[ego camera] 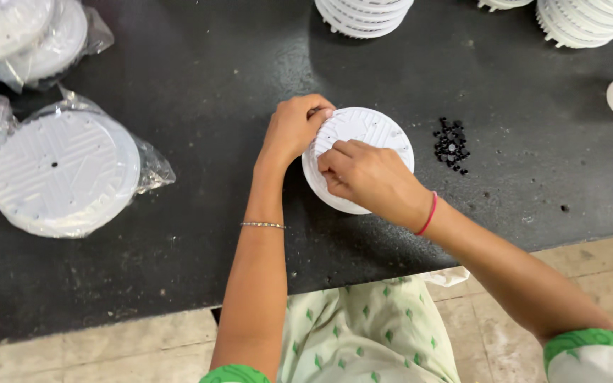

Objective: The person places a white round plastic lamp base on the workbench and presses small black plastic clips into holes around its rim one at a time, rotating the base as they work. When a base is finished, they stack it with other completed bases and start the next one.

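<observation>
Nearest the lower edge, both forearms reach up to mid-frame, where a white ribbed disc (363, 138) lies flat on the dark bench (200, 78). The left hand (294, 130) curls its fingers over the disc's upper-left rim; the right hand (367, 177) pinches closed at its face (whether on anything, I cannot tell). It looks light, stiff plastic, best held by the rim; being round, no long axis. Further right lie small black bits (451, 145); bagged discs (65, 172) sit left.

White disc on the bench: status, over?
Left hand grips white disc at its left edge. Right hand rests on top, fingers pinched at the ribbed face. Small black bits lie loose to the right, apart from it.
</observation>
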